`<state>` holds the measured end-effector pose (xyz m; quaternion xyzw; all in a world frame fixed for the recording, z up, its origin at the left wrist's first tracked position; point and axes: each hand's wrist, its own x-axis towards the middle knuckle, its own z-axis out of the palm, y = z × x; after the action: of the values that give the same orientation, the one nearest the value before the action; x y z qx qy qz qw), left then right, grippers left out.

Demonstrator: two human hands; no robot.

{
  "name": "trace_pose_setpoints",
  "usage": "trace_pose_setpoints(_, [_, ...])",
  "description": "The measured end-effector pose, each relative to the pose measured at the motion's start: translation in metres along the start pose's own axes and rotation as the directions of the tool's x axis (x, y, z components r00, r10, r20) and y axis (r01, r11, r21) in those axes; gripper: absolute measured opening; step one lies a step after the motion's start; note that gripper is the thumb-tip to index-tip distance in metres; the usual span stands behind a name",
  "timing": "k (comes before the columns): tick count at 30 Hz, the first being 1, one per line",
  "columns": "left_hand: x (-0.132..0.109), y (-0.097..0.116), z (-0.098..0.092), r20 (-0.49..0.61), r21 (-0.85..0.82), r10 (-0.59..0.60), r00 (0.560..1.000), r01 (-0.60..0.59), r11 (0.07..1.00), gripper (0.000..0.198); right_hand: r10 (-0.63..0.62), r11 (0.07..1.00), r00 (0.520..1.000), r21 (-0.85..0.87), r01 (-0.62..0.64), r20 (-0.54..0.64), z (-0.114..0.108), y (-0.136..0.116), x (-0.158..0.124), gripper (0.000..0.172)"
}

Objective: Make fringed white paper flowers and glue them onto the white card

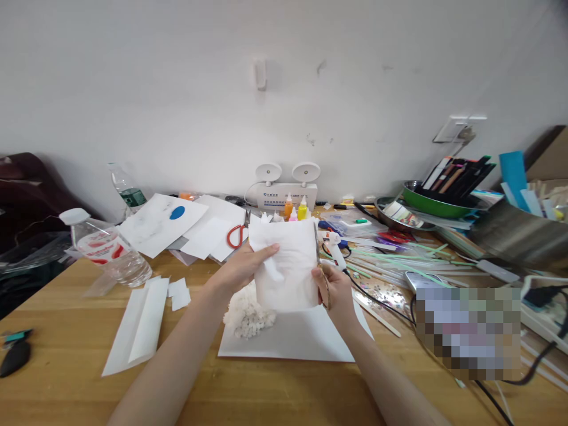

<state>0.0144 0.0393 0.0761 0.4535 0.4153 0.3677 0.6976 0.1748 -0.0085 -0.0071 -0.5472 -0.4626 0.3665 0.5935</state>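
Observation:
In the middle of the head view I hold up a thin white sheet that looks like tissue paper (290, 284). My left hand (248, 266) pinches its left side, thumb lying across the front. The fingers of my right hand (335, 290) are closed around a pair of scissors (327, 293), whose blades point upward along the sheet's right edge. How far the blades are apart is unclear. Below the sheet, a fluffy heap of white bits (251, 316) sits on a flat white paper (306, 340), partly covered by the sheet and my left hand.
Red-handled scissors (235, 236) lie behind my left hand. A water bottle (110, 251) and folded paper (139, 325) are at left. To the right are a glue gun (335, 248), its black cable, many thin sticks (399, 260) and a green bowl of pens (437, 201).

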Motion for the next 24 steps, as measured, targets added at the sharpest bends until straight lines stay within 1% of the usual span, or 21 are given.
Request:
trace_pose_setpoints(5, [-0.0001, -0.0005, -0.0001, -0.009, 0.002, -0.015, 1.0, 0.015, 1.0, 0.04, -0.006, 1.0, 1.0, 0.009, 0.005, 0.018, -0.0002, -0.0033, -0.0011, 0.046])
trace_pose_setpoints(11, [0.0003, -0.0022, -0.0005, 0.006, 0.021, -0.029, 1.0, 0.029, 0.999, 0.038, -0.054, 0.994, 0.998, 0.102, 0.05, 0.033, -0.0006, 0.0014, -0.0022, 0.043])
trace_pose_setpoints(19, [0.0027, -0.0065, -0.0029, 0.047, 0.046, -0.03, 0.998, 0.028, 0.999, 0.037, -0.039, 0.994, 0.999, 0.102, 0.037, 0.022, -0.0018, 0.0039, -0.0001, 0.043])
trace_pose_setpoints(24, [0.0032, -0.0068, -0.0031, 0.048, 0.052, -0.027, 0.998, 0.025, 0.998, 0.038, -0.038, 0.998, 0.999, 0.05, 0.038, 0.0, -0.0023, 0.0037, 0.0006, 0.045])
